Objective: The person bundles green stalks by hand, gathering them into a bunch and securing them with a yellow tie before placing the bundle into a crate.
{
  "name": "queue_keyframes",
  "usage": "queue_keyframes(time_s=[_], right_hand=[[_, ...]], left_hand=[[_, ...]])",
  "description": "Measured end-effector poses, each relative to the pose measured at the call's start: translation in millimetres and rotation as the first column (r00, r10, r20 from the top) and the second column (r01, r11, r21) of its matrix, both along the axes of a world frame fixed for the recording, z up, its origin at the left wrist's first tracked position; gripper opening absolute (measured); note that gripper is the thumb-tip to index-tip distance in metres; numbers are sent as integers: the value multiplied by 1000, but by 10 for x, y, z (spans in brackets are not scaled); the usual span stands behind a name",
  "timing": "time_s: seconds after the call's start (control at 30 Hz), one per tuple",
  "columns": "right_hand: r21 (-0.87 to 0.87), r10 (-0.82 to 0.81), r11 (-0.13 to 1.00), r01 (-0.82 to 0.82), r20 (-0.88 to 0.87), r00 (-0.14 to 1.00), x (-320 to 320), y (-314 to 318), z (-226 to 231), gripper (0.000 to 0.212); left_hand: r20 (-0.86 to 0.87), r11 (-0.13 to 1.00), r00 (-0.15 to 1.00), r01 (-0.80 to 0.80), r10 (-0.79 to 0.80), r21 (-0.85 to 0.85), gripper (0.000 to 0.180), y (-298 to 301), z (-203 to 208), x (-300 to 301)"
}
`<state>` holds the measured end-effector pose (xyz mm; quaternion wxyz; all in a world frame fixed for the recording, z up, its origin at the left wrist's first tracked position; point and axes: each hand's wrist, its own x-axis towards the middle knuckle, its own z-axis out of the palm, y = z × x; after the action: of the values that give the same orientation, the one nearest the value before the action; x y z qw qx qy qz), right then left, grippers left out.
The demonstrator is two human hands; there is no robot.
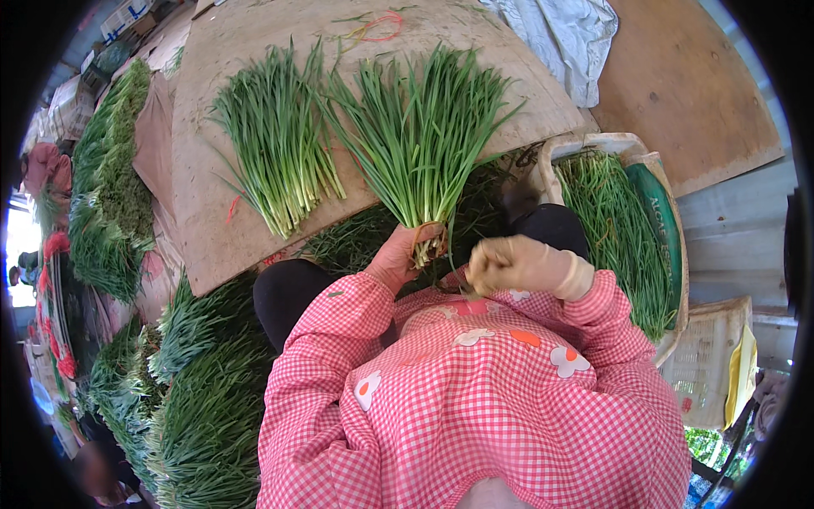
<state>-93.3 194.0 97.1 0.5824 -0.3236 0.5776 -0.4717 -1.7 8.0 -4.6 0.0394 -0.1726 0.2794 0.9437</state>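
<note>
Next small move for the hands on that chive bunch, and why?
Probably lay the fanned bunch of long green chives on the brown board beside the other flat bunch of green chives. The gloved left hand grips its base, where a thin band already circles the pale stems; the gloved right hand is closed just beside it, apart from the stems.

Green chive bunch (pixel 421 127) with pale stems, red-and-white checked sleeves (pixel 339 373), a cream glove (pixel 517 265), brown board (pixel 203 170).
</note>
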Motion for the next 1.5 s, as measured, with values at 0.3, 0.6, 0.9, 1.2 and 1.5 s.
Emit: queue_keyframes(time_s=[0.3,0.6,0.9,1.2,1.5], right_hand=[[-41,-211,968,247,-665,717,39,-579,-226,30],[-151,96,987,-53,288,953,71,-298,109,7],[99,63,993,59,-895,441,-57,-83,52,42],[-267,-256,942,-205,-964,78,90,-658,-286,40],[-286,-29,940,-185,-609,793,205,-541,-169,8]], left_hand=[[-146,996,988,59,-48,71,42,2,-18,-12],[-66,987,996,68,-59,146,36,-31,-117,18],[-7,996,996,86,-86,29,31,-37,-138,-16],[12,988,1000,13,-15,154,25,14,8,-22],[97,989,992,67,-80,130,25,6,-39,-1]])
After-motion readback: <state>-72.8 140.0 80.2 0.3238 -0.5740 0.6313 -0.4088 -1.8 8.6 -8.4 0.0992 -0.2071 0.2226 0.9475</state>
